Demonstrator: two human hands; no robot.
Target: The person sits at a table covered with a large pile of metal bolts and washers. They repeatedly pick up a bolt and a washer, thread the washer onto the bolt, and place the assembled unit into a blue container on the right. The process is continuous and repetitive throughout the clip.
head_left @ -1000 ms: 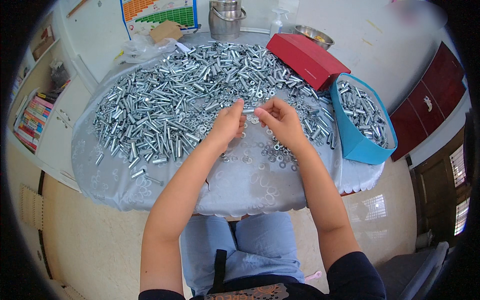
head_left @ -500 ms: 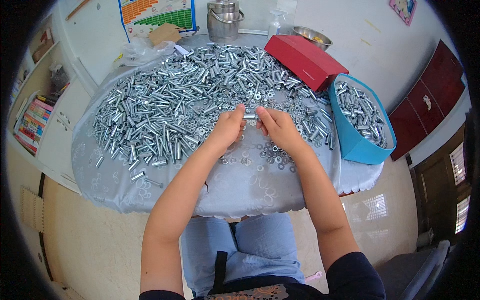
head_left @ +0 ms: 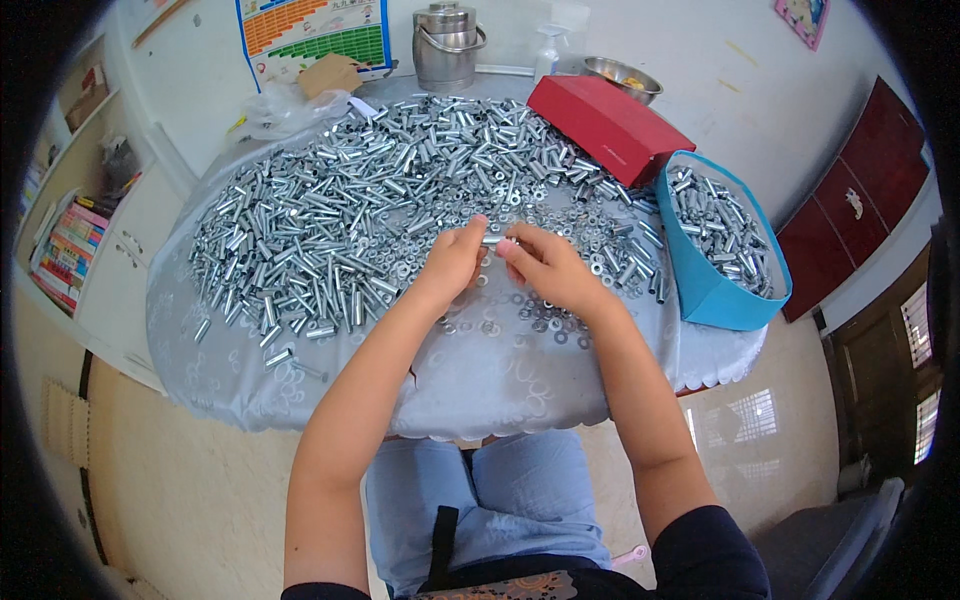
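Observation:
Over the middle of the table, my left hand (head_left: 455,260) pinches a short silver expansion bolt (head_left: 492,239) between thumb and fingers. The bolt lies roughly level and points toward my right hand (head_left: 550,265), whose thumb and fingertips close on its other end. Whether a nut or washer sits under those fingertips is hidden. Just beyond and around both hands, small washers and nuts (head_left: 485,210) are strewn on the cloth. A wide heap of metal bolts and sleeves (head_left: 310,215) spreads from the far edge down the left side.
At the right edge stands a blue fabric bin (head_left: 720,305) filled with similar bolts. A red box (head_left: 610,125) lies behind it, near a steel bowl (head_left: 625,78), a spray bottle (head_left: 547,55) and a lidded metal pail (head_left: 447,50). A grey cloth (head_left: 500,390) covers the table.
My right hand's fingers have shifted from a straight-thumbed pinch to a curled grip at the bolt's end. The left hand stays nearly in place, still holding the bolt.

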